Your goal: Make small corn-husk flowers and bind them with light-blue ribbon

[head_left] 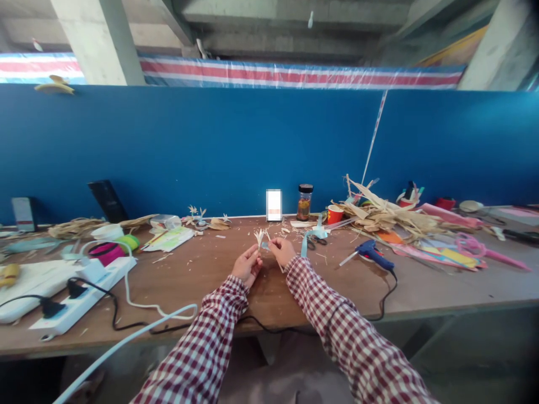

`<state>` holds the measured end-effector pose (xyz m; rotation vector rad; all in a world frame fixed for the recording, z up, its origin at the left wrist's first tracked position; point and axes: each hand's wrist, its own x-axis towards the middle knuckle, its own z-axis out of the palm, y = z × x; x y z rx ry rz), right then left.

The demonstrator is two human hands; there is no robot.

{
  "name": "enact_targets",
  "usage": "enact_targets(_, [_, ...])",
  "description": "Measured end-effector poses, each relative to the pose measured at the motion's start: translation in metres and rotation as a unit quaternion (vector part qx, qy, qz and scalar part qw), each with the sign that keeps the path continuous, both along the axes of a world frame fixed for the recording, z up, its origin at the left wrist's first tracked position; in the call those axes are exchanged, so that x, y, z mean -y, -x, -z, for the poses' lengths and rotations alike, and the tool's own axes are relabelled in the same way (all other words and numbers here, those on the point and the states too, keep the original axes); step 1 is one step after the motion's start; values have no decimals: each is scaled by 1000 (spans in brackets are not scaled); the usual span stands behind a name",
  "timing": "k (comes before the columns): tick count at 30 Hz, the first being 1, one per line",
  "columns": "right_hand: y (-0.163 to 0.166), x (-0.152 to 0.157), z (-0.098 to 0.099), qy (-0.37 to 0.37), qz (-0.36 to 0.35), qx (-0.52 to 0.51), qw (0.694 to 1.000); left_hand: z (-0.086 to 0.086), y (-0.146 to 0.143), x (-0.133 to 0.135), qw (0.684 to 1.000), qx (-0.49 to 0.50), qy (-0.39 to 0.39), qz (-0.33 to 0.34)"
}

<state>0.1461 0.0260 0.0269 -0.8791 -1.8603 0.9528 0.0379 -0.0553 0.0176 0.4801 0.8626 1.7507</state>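
Observation:
My left hand (248, 266) is closed on the stem of a small pale husk flower (259, 236), its petals fanning upward above the fingertips. Close beside it, my right hand (282, 252) pinches a thin pale husk strip (269, 236), whose lower end shows under the palm. The flower and strip are nearly touching; whether they meet I cannot tell. Small husk scraps are scattered on the brown table (210, 289) around both hands. Right of my right hand lie a light blue ribbon (304, 245) and dark-handled scissors (316, 242), partly covered by it.
A blue glue gun (374, 254) lies to the right, its cord running off the front edge. Behind it are dried corn husks (379, 216), a red cup (335, 214) and a lidded jar (305, 203). A power strip (84, 303) with cables occupies the left. A blue partition (236, 146) closes the back.

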Motion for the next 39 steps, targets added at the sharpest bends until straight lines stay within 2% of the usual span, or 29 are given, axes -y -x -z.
enact_targets(13, [0,6,0,7,-29,-4,1000,4,-1,1,1000,12,-3,29])
enact_targets(39, [-2,11,-5,20,-42,-7,999,0,-4,4,1000,3,17,18])
